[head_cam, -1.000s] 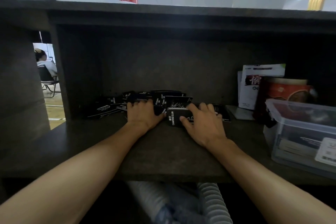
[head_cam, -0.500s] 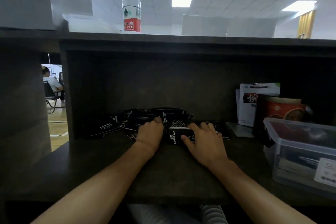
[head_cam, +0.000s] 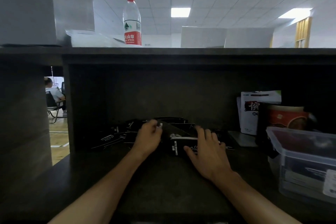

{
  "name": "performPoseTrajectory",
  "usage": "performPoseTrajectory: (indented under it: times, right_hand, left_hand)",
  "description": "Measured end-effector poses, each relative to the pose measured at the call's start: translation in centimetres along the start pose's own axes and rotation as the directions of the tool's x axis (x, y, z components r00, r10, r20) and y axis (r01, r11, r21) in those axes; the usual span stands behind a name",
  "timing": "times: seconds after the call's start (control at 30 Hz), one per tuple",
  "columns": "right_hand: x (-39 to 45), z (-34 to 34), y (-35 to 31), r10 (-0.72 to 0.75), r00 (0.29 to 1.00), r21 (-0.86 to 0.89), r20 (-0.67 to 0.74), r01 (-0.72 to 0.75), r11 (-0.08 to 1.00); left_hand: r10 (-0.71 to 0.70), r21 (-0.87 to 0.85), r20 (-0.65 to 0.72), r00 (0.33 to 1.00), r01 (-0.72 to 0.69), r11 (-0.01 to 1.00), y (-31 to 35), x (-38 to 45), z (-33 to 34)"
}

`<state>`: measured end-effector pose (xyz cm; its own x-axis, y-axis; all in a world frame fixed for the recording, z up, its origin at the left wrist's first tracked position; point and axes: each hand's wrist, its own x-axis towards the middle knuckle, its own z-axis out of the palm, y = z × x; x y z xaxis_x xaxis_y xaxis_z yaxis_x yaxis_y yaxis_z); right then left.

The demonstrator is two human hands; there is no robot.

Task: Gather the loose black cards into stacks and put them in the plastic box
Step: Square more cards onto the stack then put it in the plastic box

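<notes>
Head view. My left hand (head_cam: 148, 137) lies among the loose black cards (head_cam: 116, 135) at the back of the counter (head_cam: 163, 183); its fingers curl around the raised end of one card, which tilts up toward the stack, so this grip is clamped on that card. My right hand (head_cam: 207, 148) rests on the stack of black cards (head_cam: 179, 146) lettered "CAMPING CLUB"; the fingers lie spread and nearly straight over its top and the thumb presses its near face, so this grip is apart. The loose cards fan out to the left of the stack and behind it, close to the dark back wall (head_cam: 163, 94) of the recess. A vertical side panel (head_cam: 70, 114) bounds the recess on the left; an overhead shelf (head_cam: 181, 54) closes it above. Bare counter lies between my forearms and on toward the near edge. The plastic box (head_cam: 307, 165) stands at the right, well apart from the stack; cards can be made out through its clear wall. Behind it stand a red tin (head_cam: 287, 116) and a white packet (head_cam: 252, 112). A water bottle (head_cam: 132, 22) stands on the overhead shelf.
</notes>
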<state>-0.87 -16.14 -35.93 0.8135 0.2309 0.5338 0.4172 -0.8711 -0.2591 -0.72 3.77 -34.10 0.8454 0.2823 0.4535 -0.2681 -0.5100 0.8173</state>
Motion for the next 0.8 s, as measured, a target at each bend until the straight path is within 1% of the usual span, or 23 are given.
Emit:
performPoseTrajectory:
  times: [0.07,0.1,0.17,0.2,0.23,0.27,0.3,0.33,0.37,0.4,0.43,0.47,0.57,0.7,0.73,0.77,0.8]
  right_hand:
    - [0.1,0.1,0.0,-0.029,1.000,-0.021,0.013,0.029,0.999]
    - [0.1,0.1,0.1,-0.049,0.999,-0.042,0.025,0.050,0.998]
    - [0.1,0.1,0.3,-0.066,0.997,-0.071,0.047,0.069,0.995]
    - [0.1,0.1,0.3,-0.066,0.997,-0.082,0.046,0.069,0.994]
    - [0.0,0.0,0.3,-0.060,0.997,-0.093,0.039,0.064,0.994]
    - [0.0,0.0,0.3,-0.051,0.998,-0.104,0.031,0.054,0.993]
    - [-0.1,0.0,0.2,-0.042,0.999,-0.113,0.026,0.044,0.993]
    - [-0.1,0.0,0.2,-0.036,0.999,-0.118,0.023,0.038,0.992]
    - [-0.1,0.0,0.2,-0.034,0.999,-0.120,0.022,0.036,0.992]
    - [-0.1,0.1,0.2,-0.035,0.999,-0.121,0.024,0.037,0.992]
    - [-0.1,0.1,0.2,-0.036,0.999,-0.122,0.025,0.039,0.992]
    - [0.0,0.0,0.2,-0.037,0.999,-0.122,0.024,0.039,0.992]
    - [-0.1,-0.2,0.1,-0.028,0.999,-0.114,0.041,0.033,0.993]
    - [-0.2,-0.2,0.2,-0.031,0.999,-0.111,0.039,0.035,0.993]
    - [-0.2,-0.1,0.1,-0.031,0.999,-0.109,0.039,0.035,0.993]
    - [-0.1,-0.1,0.1,-0.031,0.999,-0.106,0.038,0.035,0.994]
    - [-0.2,-0.1,0.1,-0.030,0.999,-0.106,0.035,0.033,0.994]
  left_hand:
    - [-0.026,-0.048,0.145,0.989,0.033,0.998,0.0,-0.2,0.6]
    - [-0.034,-0.046,0.214,0.976,0.044,0.998,0.1,-0.3,0.8]
    - [-0.039,0.011,0.345,0.938,0.037,0.999,0.0,-0.4,0.8]
    - [-0.032,0.054,0.354,0.935,0.013,0.998,-0.3,-0.3,0.8]
    - [-0.020,0.112,0.300,0.954,-0.014,0.994,-0.8,0.0,0.9]
    - [-0.013,0.217,0.186,0.983,-0.028,0.976,-1.3,0.5,0.8]
    - [0.000,0.375,0.054,0.999,-0.020,0.927,-1.9,0.9,0.6]
    - [0.005,0.556,-0.037,0.999,0.016,0.831,-2.2,1.0,0.3]
    - [-0.018,0.704,-0.069,0.997,0.062,0.708,-2.6,1.0,0.3]
    - [-0.067,0.793,-0.059,0.996,0.088,0.603,-2.7,0.8,0.3]
    - [-0.090,0.833,-0.050,0.995,0.091,0.546,-2.7,0.6,0.5]
    - [-0.077,0.848,-0.047,0.996,0.080,0.523,-2.6,0.4,0.7]
    - [0.014,0.864,-0.031,0.999,0.020,0.503,-2.2,0.2,1.6]
    - [0.038,0.880,0.054,0.998,-0.066,0.471,-0.8,-0.8,1.5]
    - [0.062,0.881,0.051,0.997,-0.074,0.466,-0.4,-1.1,1.3]
    - [0.113,0.880,0.019,0.993,-0.070,0.469,0.0,-1.3,0.8]
    - [0.207,0.868,-0.055,0.977,-0.056,0.494,0.4,-1.4,0.3]
